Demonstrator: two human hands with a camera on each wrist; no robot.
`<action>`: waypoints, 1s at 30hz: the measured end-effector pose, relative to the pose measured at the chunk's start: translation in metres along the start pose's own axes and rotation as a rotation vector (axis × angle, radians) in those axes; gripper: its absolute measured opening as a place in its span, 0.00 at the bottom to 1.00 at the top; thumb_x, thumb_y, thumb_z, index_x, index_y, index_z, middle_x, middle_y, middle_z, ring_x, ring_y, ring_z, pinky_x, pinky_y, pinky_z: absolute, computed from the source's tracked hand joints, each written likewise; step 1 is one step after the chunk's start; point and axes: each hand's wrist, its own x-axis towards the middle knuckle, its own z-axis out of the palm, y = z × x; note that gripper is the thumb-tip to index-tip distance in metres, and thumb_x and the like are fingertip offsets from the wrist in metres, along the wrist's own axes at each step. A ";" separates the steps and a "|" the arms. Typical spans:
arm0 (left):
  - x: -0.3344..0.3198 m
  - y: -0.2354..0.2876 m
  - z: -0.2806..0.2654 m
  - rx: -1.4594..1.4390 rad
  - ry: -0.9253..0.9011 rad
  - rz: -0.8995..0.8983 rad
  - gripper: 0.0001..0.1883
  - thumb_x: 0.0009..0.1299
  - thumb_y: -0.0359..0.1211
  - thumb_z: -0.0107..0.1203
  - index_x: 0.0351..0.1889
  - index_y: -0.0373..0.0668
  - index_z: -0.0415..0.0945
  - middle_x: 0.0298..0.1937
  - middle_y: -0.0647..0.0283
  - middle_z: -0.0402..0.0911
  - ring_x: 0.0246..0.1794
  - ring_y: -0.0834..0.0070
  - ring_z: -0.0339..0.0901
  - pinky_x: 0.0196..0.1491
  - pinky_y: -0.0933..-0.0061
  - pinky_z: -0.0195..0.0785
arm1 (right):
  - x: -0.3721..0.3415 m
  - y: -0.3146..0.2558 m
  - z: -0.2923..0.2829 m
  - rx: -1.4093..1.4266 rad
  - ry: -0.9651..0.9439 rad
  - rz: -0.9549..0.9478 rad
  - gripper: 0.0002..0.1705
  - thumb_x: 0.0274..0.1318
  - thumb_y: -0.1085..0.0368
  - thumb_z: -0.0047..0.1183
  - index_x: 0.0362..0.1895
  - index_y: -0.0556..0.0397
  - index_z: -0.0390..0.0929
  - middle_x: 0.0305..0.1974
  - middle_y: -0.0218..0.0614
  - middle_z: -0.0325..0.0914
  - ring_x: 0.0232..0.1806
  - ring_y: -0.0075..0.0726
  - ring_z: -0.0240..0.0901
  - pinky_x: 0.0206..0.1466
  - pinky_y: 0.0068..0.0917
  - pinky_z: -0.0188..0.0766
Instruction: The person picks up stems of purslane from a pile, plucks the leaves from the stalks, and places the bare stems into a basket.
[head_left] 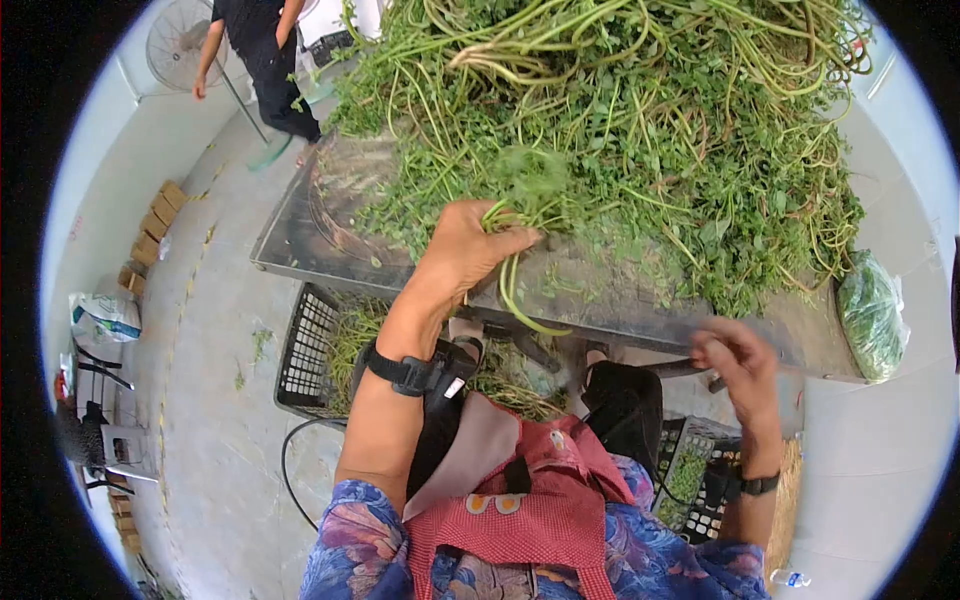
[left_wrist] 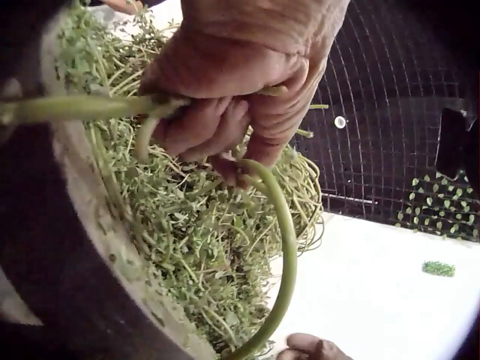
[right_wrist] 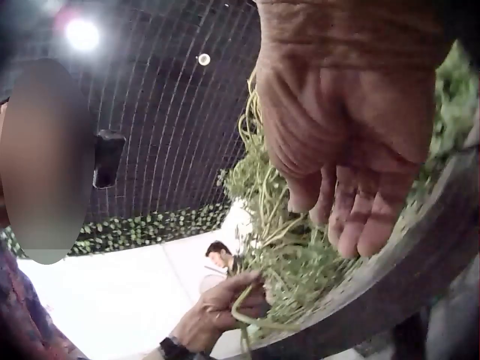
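Note:
My left hand (head_left: 470,245) grips several leafy green stems (head_left: 512,295) over the front edge of the table (head_left: 600,312). Their cut ends bend down past the thumb, and the leafy tops blur above the hand. In the left wrist view the fingers curl round the stems, one thick stem (left_wrist: 289,259) arching below. My right hand (head_left: 738,365), blurred, hovers at the table's front edge on the right, apart from the stems. The right wrist view shows its fingers loosely extended, holding nothing. A large heap of the same leafy greens (head_left: 640,130) covers most of the tabletop.
A plastic bag of greens (head_left: 872,315) sits at the table's right end. Below the table, a black crate (head_left: 305,350) holds more stems, and another crate (head_left: 690,475) stands by my right leg. Another person (head_left: 262,60) stands near a fan (head_left: 185,45) beyond the table.

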 end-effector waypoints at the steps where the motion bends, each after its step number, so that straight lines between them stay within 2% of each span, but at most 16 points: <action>1: -0.001 0.008 0.001 -0.182 0.002 -0.058 0.11 0.54 0.32 0.65 0.27 0.38 0.74 0.23 0.66 0.77 0.19 0.79 0.71 0.22 0.77 0.62 | 0.018 -0.010 0.020 0.055 -0.124 0.002 0.16 0.54 0.69 0.53 0.48 0.59 0.74 0.42 0.37 0.78 0.43 0.27 0.73 0.46 0.22 0.70; 2: -0.001 0.016 -0.001 -0.364 0.002 -0.113 0.10 0.54 0.30 0.65 0.27 0.39 0.73 0.23 0.70 0.75 0.18 0.85 0.68 0.19 0.81 0.59 | 0.036 -0.017 0.034 0.108 -0.248 0.003 0.15 0.54 0.68 0.53 0.47 0.58 0.75 0.42 0.38 0.78 0.43 0.26 0.73 0.47 0.22 0.69; 3: -0.003 0.027 -0.007 -0.499 -0.054 -0.188 0.12 0.55 0.30 0.66 0.30 0.42 0.72 0.22 0.71 0.74 0.14 0.89 0.65 0.14 0.85 0.52 | 0.057 -0.013 0.044 -0.122 -0.266 -0.151 0.15 0.55 0.67 0.52 0.46 0.58 0.76 0.42 0.39 0.78 0.44 0.26 0.73 0.47 0.22 0.70; 4: -0.005 0.034 -0.007 -0.491 -0.049 -0.176 0.12 0.55 0.30 0.66 0.30 0.42 0.72 0.22 0.71 0.74 0.14 0.89 0.65 0.14 0.85 0.52 | 0.077 -0.008 0.053 -0.352 -0.278 -0.304 0.14 0.55 0.67 0.52 0.46 0.58 0.76 0.42 0.40 0.78 0.44 0.27 0.73 0.47 0.23 0.70; 5: -0.005 0.039 -0.005 -0.605 0.013 -0.174 0.10 0.55 0.30 0.65 0.27 0.42 0.72 0.21 0.73 0.72 0.14 0.90 0.63 0.14 0.86 0.47 | 0.092 -0.012 0.058 -0.350 -0.278 -0.322 0.14 0.55 0.67 0.52 0.46 0.58 0.76 0.42 0.40 0.78 0.44 0.27 0.73 0.47 0.23 0.70; 6: -0.004 0.043 -0.005 -0.721 0.079 -0.173 0.10 0.56 0.30 0.65 0.23 0.43 0.72 0.19 0.74 0.70 0.14 0.92 0.60 0.14 0.88 0.43 | 0.106 -0.017 0.062 -0.246 -0.193 -0.339 0.14 0.56 0.66 0.51 0.45 0.59 0.77 0.40 0.40 0.79 0.42 0.26 0.74 0.44 0.23 0.71; 7: 0.000 0.042 -0.008 -0.693 0.034 -0.156 0.10 0.56 0.30 0.65 0.25 0.43 0.72 0.16 0.77 0.66 0.10 0.91 0.56 0.12 0.87 0.41 | 0.117 -0.022 0.068 -0.140 -0.112 -0.347 0.14 0.56 0.65 0.51 0.45 0.59 0.77 0.38 0.39 0.79 0.39 0.26 0.75 0.40 0.22 0.73; 10: 0.022 0.014 -0.008 -0.840 -0.033 -0.253 0.09 0.57 0.29 0.64 0.27 0.42 0.73 0.13 0.79 0.63 0.08 0.91 0.53 0.11 0.86 0.38 | 0.133 -0.061 0.079 0.078 -0.138 -0.259 0.14 0.57 0.65 0.50 0.44 0.59 0.77 0.35 0.37 0.79 0.32 0.23 0.75 0.32 0.19 0.72; 11: 0.025 0.009 -0.008 -0.866 -0.045 -0.306 0.08 0.58 0.29 0.63 0.27 0.42 0.72 0.13 0.75 0.65 0.06 0.89 0.53 0.08 0.86 0.42 | 0.141 -0.065 0.088 0.119 -0.109 -0.292 0.13 0.57 0.63 0.50 0.41 0.59 0.79 0.30 0.33 0.78 0.25 0.18 0.72 0.24 0.15 0.68; 16: 0.024 -0.008 0.000 -0.828 0.041 -0.330 0.09 0.59 0.31 0.63 0.26 0.41 0.72 0.12 0.77 0.64 0.06 0.90 0.52 0.08 0.85 0.41 | 0.169 -0.073 0.113 0.172 -0.148 -0.322 0.12 0.57 0.61 0.52 0.35 0.57 0.80 0.24 0.27 0.76 0.21 0.14 0.69 0.21 0.12 0.64; 19: 0.022 -0.007 0.000 -0.798 0.105 -0.341 0.09 0.60 0.32 0.62 0.31 0.37 0.75 0.12 0.77 0.64 0.06 0.90 0.52 0.08 0.86 0.42 | 0.175 -0.074 0.124 0.233 -0.136 -0.438 0.15 0.56 0.56 0.55 0.29 0.56 0.79 0.18 0.25 0.73 0.18 0.13 0.66 0.19 0.11 0.60; 22: 0.020 -0.013 -0.002 -0.803 0.125 -0.326 0.11 0.63 0.34 0.60 0.34 0.35 0.76 0.12 0.77 0.63 0.06 0.90 0.52 0.09 0.87 0.43 | 0.180 -0.051 0.132 0.216 -0.024 -0.436 0.15 0.56 0.56 0.55 0.27 0.55 0.80 0.16 0.24 0.71 0.18 0.13 0.64 0.19 0.12 0.58; 24: 0.019 -0.014 -0.004 -0.729 0.147 -0.309 0.12 0.64 0.36 0.59 0.35 0.36 0.76 0.11 0.78 0.61 0.07 0.90 0.52 0.10 0.86 0.42 | 0.183 -0.038 0.133 0.207 -0.047 -0.391 0.17 0.56 0.55 0.55 0.26 0.56 0.80 0.14 0.24 0.70 0.18 0.14 0.65 0.19 0.14 0.58; 26: 0.018 -0.016 -0.002 -0.663 0.159 -0.307 0.13 0.65 0.39 0.57 0.36 0.37 0.76 0.11 0.78 0.59 0.07 0.89 0.51 0.11 0.84 0.42 | 0.180 -0.029 0.134 0.134 -0.219 -0.419 0.18 0.56 0.54 0.54 0.26 0.58 0.80 0.16 0.26 0.71 0.18 0.16 0.65 0.19 0.15 0.60; 28: 0.019 -0.016 -0.001 -0.786 0.148 -0.223 0.14 0.66 0.40 0.56 0.35 0.37 0.76 0.10 0.77 0.60 0.08 0.89 0.52 0.11 0.85 0.44 | 0.175 -0.026 0.140 0.189 -0.307 -0.372 0.19 0.56 0.53 0.53 0.27 0.58 0.80 0.17 0.26 0.72 0.18 0.17 0.66 0.20 0.15 0.61; 30: 0.016 -0.016 0.002 -0.775 0.155 -0.211 0.13 0.66 0.40 0.55 0.36 0.38 0.76 0.11 0.78 0.60 0.08 0.89 0.52 0.12 0.85 0.43 | 0.172 -0.027 0.145 0.136 -0.547 -0.225 0.20 0.56 0.52 0.54 0.27 0.57 0.80 0.18 0.27 0.73 0.18 0.16 0.66 0.20 0.15 0.62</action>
